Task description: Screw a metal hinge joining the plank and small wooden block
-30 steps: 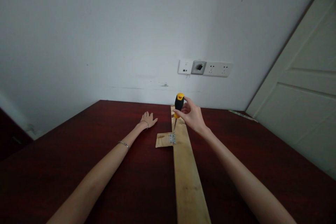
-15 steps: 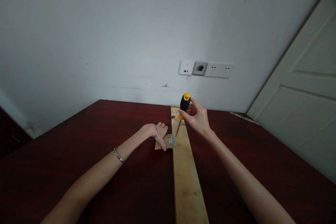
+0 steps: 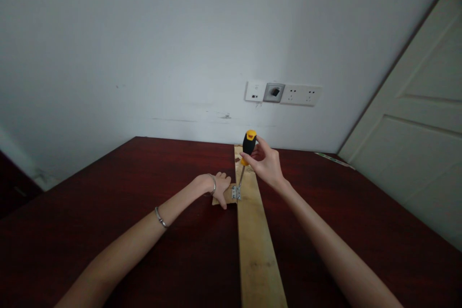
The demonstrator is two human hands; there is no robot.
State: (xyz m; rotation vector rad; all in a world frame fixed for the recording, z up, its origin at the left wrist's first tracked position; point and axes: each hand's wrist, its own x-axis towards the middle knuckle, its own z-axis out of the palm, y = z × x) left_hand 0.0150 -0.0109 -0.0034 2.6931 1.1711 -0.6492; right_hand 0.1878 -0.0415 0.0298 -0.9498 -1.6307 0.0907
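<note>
My right hand (image 3: pixel 266 162) is closed around a black and yellow screwdriver (image 3: pixel 249 143), thumb and fingers on its handle. The shaft slants down to the left, and its tip is at the upper right of a small metal hinge (image 3: pixel 236 192). One leaf of the hinge lies on a long wooden plank (image 3: pixel 255 236), the other on a short wooden piece (image 3: pixel 230 196) beside the plank's left edge. With fingers spread, my left hand (image 3: pixel 221 189) presses flat on the short piece. Whether the tip sits in a screw is too small to tell.
The dark red tabletop (image 3: pixel 173 163) runs up to a white wall (image 3: pixel 180 57). Switch and socket plates (image 3: pixel 299 96) are mounted on the wall. A pale strip (image 3: pixel 334 160) lies at the table's back right, near a white panelled door (image 3: pixel 418 120).
My right hand has brought the screwdriver slightly left and down, so its tip now meets the hinge instead of standing to its right. My left hand stays in place.
</note>
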